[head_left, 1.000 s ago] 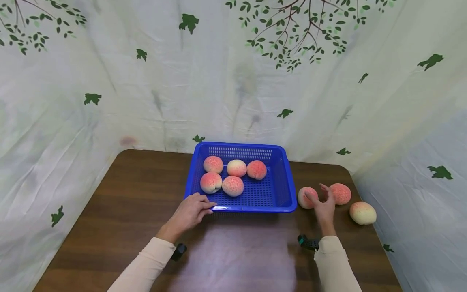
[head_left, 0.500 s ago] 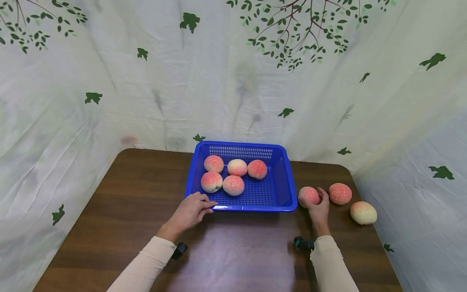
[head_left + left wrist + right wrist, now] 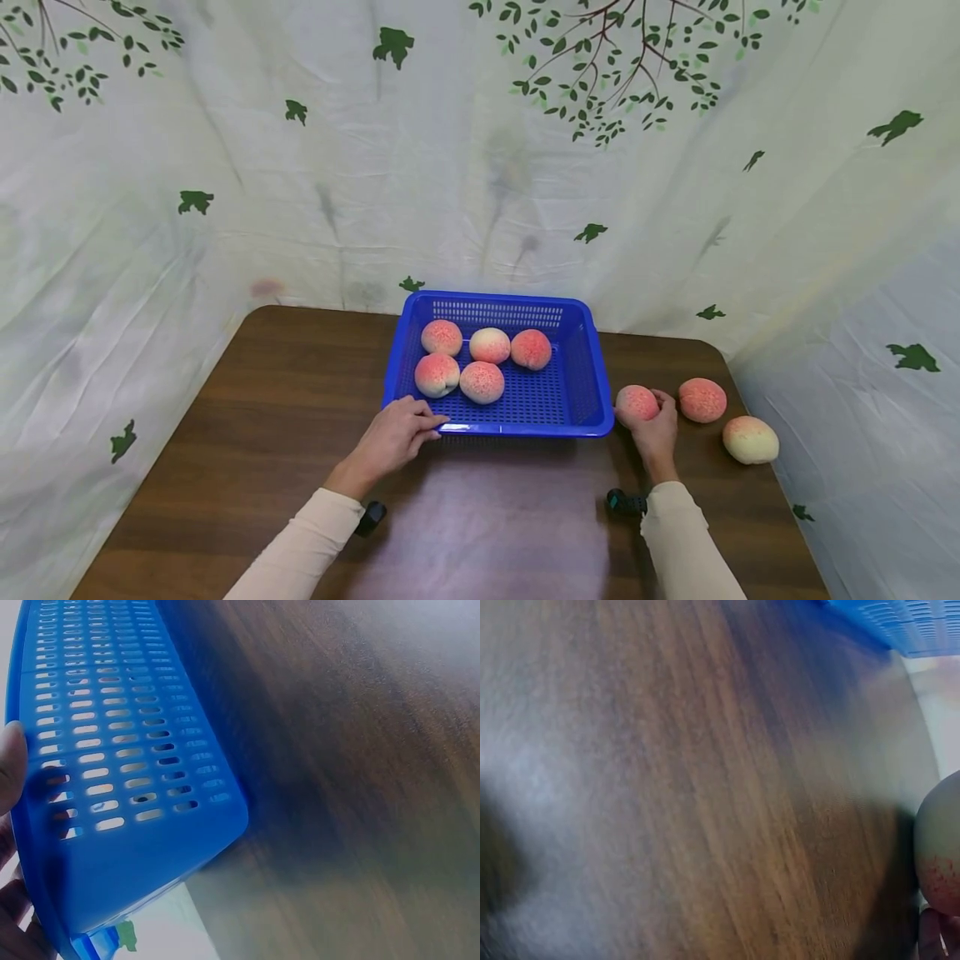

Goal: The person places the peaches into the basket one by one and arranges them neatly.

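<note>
My left hand (image 3: pixel 396 435) grips the near-left rim of a blue plastic basket (image 3: pixel 525 428). In the left wrist view the thumb (image 3: pixel 10 766) lies against the outer side of the basket wall (image 3: pixel 120 750), with the fingers beyond the rim. Several pink-and-cream peaches, one of them a speckled peach (image 3: pixel 482 382), sit in the basket's left and middle part. Just right of the basket, my right hand (image 3: pixel 656 435) holds a pink peach (image 3: pixel 636 402) at table level. That peach (image 3: pixel 941 847) shows at the right edge of the right wrist view, fingertips touching its underside.
Two more peaches lie on the brown table (image 3: pixel 300 400) right of my right hand: a pink peach (image 3: pixel 702 400) and a paler peach (image 3: pixel 751 440). A whitish cloth (image 3: pixel 450 167) with leaf prints hangs behind the table and along its sides.
My right hand has moved left from between two peaches and taken hold of the left one. My left hand has stayed on the basket rim.
</note>
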Available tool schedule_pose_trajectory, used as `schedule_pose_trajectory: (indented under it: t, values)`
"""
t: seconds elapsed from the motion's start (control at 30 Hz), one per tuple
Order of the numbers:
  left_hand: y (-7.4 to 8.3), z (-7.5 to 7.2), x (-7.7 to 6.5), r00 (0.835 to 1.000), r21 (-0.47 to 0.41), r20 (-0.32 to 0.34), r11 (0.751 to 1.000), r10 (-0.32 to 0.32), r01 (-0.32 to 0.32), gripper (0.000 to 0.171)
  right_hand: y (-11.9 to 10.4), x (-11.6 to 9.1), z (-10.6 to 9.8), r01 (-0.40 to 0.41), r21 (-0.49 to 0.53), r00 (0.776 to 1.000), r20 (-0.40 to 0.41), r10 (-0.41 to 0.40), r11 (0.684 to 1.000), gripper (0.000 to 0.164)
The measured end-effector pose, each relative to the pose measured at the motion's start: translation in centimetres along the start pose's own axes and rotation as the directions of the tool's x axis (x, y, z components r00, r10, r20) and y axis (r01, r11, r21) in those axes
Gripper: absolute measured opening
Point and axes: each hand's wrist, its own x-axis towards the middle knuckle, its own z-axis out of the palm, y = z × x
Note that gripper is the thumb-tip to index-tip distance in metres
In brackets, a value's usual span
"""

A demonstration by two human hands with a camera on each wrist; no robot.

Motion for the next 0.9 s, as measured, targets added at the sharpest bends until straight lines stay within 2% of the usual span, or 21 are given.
schedule_pose_trajectory:
  t: [0.17,0.27,0.4,0.67,0.9]
  values:
    - [0.0,0.4,-0.2,1.000,0.009,-0.026,1.000,0.008,-0.008,0.022,-0.3,0.0,-0.5,-0.012,-0.015,1.000,0.022,0.013,1.000,0.079]
    - [0.0,0.6,-0.1,0.999,0.010,-0.045,1.000,0.023,-0.023,0.023,-0.9,0.0,-1.0,-0.034,0.018,0.998,0.043,0.034,0.999,0.079]
    - [0.1,0.6,0.0,0.998,0.020,-0.059,0.999,0.038,-0.037,0.023,-2.3,0.1,-1.7,-0.042,0.084,0.998,0.042,0.039,0.996,0.081]
    - [0.1,0.5,-0.1,0.997,0.038,-0.065,0.999,0.034,-0.031,0.022,-5.3,-0.4,-2.5,-0.033,0.141,0.999,0.032,0.029,0.989,0.082]
    - [0.1,0.3,-0.2,0.997,0.044,-0.081,0.999,0.019,-0.015,0.024,-7.6,-0.7,-3.0,-0.014,0.182,0.996,0.091,-0.002,0.983,0.082]
